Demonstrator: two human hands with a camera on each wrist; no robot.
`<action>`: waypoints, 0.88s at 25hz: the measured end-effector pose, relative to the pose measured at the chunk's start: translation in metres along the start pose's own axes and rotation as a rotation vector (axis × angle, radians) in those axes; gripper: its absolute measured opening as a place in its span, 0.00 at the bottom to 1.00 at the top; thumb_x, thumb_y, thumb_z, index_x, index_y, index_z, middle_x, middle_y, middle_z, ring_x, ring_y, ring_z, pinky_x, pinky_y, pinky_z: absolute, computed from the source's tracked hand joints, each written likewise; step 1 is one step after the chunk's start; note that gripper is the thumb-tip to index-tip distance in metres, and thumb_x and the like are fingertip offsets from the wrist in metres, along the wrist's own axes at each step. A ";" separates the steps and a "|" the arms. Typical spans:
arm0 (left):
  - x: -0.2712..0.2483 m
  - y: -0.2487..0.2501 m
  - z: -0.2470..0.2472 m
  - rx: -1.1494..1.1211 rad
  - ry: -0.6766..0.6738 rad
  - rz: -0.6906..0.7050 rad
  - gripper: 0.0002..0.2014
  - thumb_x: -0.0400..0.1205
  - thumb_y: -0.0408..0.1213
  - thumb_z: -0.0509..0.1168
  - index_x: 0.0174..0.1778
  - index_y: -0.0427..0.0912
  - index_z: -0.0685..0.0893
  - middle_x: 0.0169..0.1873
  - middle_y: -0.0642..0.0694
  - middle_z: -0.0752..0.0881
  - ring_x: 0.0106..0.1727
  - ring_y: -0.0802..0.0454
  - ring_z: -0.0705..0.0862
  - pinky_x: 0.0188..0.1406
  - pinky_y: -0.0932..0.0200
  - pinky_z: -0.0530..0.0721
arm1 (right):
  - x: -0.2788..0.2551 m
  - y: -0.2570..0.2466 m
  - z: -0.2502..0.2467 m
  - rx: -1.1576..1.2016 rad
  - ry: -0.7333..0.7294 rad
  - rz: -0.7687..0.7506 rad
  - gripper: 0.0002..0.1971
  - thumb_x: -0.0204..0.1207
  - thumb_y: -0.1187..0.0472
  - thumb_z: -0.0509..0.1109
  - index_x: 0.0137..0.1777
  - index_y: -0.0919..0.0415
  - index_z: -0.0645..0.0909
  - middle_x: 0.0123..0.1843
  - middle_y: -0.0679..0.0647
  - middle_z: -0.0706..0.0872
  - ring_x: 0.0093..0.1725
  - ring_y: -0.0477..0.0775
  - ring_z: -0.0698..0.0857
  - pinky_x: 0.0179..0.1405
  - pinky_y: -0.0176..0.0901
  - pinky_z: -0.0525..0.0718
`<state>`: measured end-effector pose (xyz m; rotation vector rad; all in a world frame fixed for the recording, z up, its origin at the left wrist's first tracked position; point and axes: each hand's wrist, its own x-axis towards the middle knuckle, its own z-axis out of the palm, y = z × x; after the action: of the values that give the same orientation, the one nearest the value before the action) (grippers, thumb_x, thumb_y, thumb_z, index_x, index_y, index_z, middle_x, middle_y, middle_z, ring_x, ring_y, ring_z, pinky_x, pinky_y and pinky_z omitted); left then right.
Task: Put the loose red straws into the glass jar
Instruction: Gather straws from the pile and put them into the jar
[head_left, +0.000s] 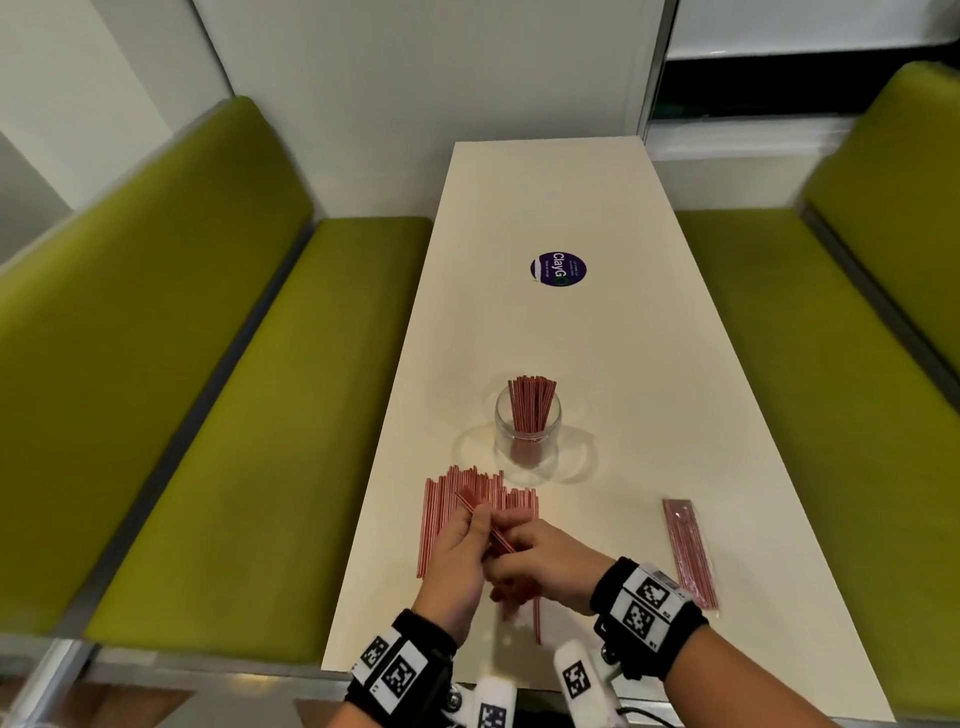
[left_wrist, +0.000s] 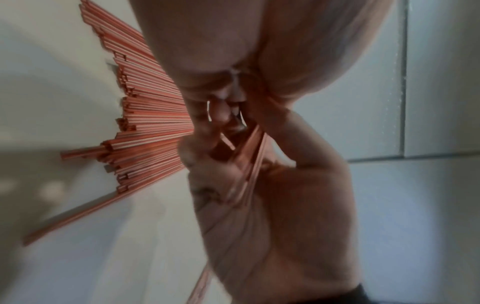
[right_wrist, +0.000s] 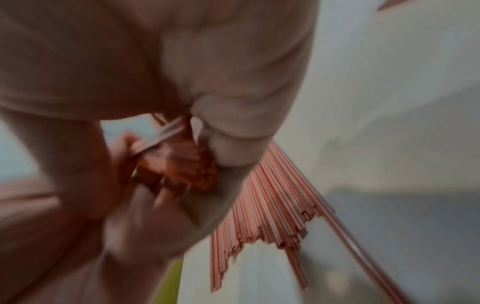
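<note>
Gathering a small bunch of straws (head_left: 485, 525) between them, the two hands meet over the near end of the loose straws (head_left: 457, 499) spread flat on the table (head_left: 597, 332). The left hand (head_left: 460, 551) curls its fingers and thumb round the bunch, whose far ends stick out past the knuckles, up and to the left. The right hand (head_left: 540, 564) closes on the near part of the same straws; the left wrist view shows several of them crossing its fingers (left_wrist: 233, 170), though blur hides exactly how many it pinches.

The glass jar (head_left: 527, 431) stands straight ahead of both hands, just beyond the far tips of the loose pile and slightly to the right of the left hand. It is upright, its mouth open, with a cluster of straws already standing in it and leaning away from the person. The held bunch lies nearly level, its long axis running away from the person and angled left, so it would seem to need tipping toward vertical before its ends can enter the mouth. Both hands look about equally near the jar; the right is perhaps a touch better lined up with it.

Well to the right of the right hand lies a sealed packet of straws (head_left: 691, 553), apart from the loose ones.
</note>
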<state>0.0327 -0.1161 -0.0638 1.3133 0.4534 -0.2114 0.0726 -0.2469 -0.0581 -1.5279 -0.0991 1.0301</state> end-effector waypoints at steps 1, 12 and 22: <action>0.003 0.000 -0.003 -0.078 0.058 -0.017 0.17 0.91 0.41 0.53 0.57 0.32 0.82 0.53 0.35 0.92 0.52 0.40 0.90 0.55 0.42 0.88 | 0.002 0.003 -0.007 0.023 0.014 -0.025 0.01 0.72 0.68 0.72 0.42 0.65 0.85 0.36 0.57 0.86 0.34 0.53 0.86 0.36 0.44 0.86; 0.010 0.001 -0.017 -0.355 0.297 -0.111 0.18 0.92 0.42 0.50 0.51 0.33 0.79 0.36 0.39 0.92 0.46 0.41 0.89 0.55 0.41 0.87 | 0.026 0.020 -0.019 -0.816 0.303 0.321 0.09 0.72 0.59 0.80 0.41 0.61 0.83 0.36 0.56 0.90 0.36 0.56 0.92 0.39 0.49 0.92; 0.012 -0.004 -0.019 -0.382 0.310 -0.118 0.18 0.92 0.43 0.51 0.51 0.32 0.79 0.40 0.36 0.89 0.46 0.41 0.89 0.47 0.47 0.87 | 0.023 0.013 -0.039 -0.296 0.440 0.300 0.08 0.78 0.63 0.70 0.40 0.64 0.77 0.28 0.61 0.85 0.21 0.57 0.83 0.22 0.42 0.79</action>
<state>0.0383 -0.0976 -0.0758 0.9450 0.7943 -0.0142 0.1049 -0.2664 -0.0855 -2.0535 0.3067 0.9123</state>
